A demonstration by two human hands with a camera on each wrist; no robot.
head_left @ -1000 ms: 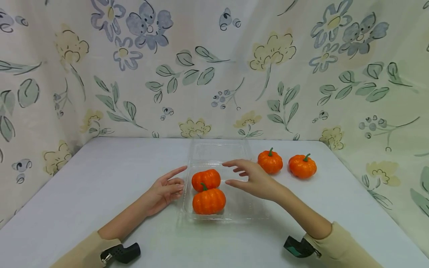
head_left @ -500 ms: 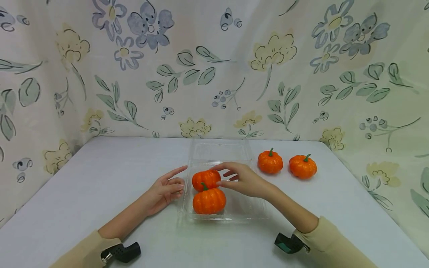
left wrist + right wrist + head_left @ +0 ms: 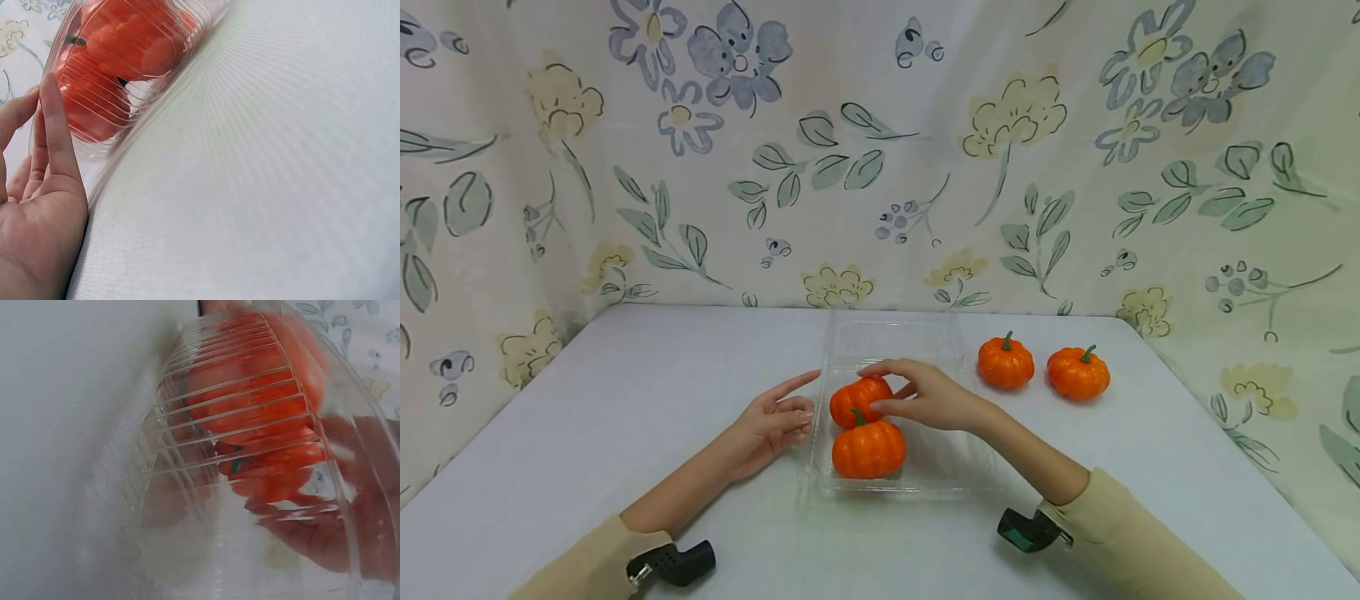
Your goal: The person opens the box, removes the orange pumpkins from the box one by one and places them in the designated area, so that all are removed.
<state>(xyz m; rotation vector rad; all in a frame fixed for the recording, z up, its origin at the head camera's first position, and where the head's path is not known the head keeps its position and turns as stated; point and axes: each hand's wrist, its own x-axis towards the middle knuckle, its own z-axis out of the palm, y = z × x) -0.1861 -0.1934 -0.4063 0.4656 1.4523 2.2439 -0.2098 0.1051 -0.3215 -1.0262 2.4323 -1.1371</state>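
Two orange mini pumpkins sit in the left half of a clear plastic box (image 3: 947,468). My right hand (image 3: 934,398) reaches in from the right and grips the rear pumpkin (image 3: 847,406), with fingers over its top and the thumb at its near right side. Just in front of it lies the front pumpkin (image 3: 868,451), its green stem pointing to the back. Outside the box, my left hand (image 3: 766,432) rests by the left wall, fingers loosely bent and holding nothing. In the left wrist view its fingertips (image 3: 51,94) are at the ribbed wall.
The box's clear lid (image 3: 891,337) lies folded open behind it. On the white table (image 3: 625,400), to the right of the lid, stand two more pumpkins, a nearer-left one (image 3: 1004,364) and a right one (image 3: 1078,374). A floral curtain (image 3: 880,167) hangs behind the table.
My right hand has moved left over the box and closed its fingers and thumb round the rear pumpkin, which has tipped slightly. The left hand stays where it was.
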